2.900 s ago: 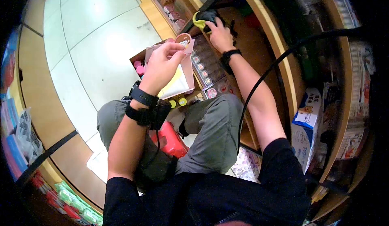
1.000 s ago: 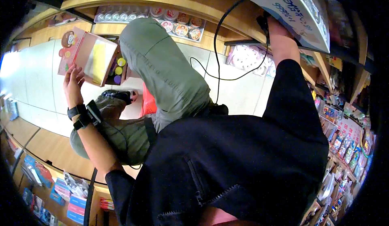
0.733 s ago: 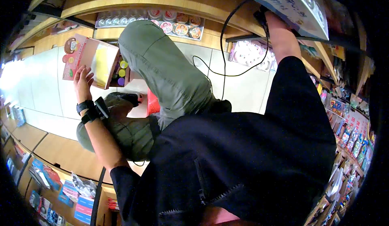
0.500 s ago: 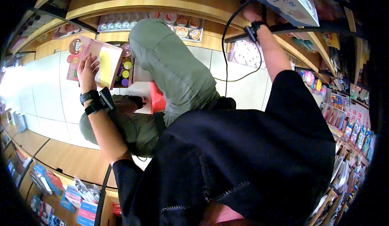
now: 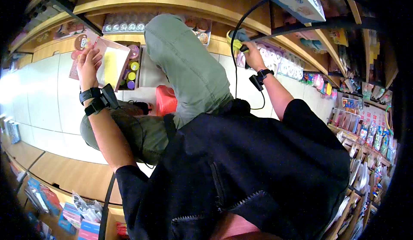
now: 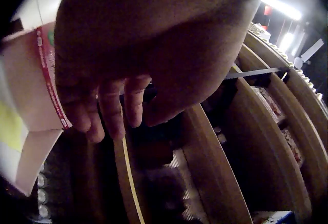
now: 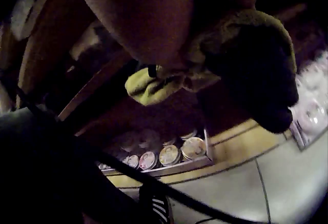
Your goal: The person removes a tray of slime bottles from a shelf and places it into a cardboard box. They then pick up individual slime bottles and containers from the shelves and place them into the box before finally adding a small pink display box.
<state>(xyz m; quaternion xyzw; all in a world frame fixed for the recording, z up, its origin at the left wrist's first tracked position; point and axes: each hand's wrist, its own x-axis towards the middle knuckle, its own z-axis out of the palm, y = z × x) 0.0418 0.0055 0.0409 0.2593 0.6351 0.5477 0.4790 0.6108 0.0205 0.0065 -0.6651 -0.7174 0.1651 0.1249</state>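
Note:
My right hand (image 5: pixel 254 57) grips a crumpled yellow and dark cloth (image 5: pixel 236 42) beside the lower shelf edge. The right wrist view shows the cloth (image 7: pixel 151 87) bunched under the hand (image 7: pixel 148 16), its dark part hanging to the right. At the left, my left hand (image 5: pixel 89 70) lies over the pink box's printed flap (image 5: pixel 81 42), fingers loosely bent. In the left wrist view that hand (image 6: pixel 148 44) has nothing in its fingers, with the flap (image 6: pixel 48 75) beside them; contact cannot be told. Yellow and purple lids (image 5: pixel 133 70) show in the box.
Wooden shelves (image 5: pixel 172 0) run along the top, with trays of round tins (image 7: pixel 169 155) low down. A red object (image 5: pixel 166 100) lies on the tiled floor beside the legs. A black cable (image 5: pixel 237 68) hangs near the right arm.
My right hand has come out from beside the shelf, down and left, and the cloth now shows in it. My left hand has stayed by the box flap, shifting slightly.

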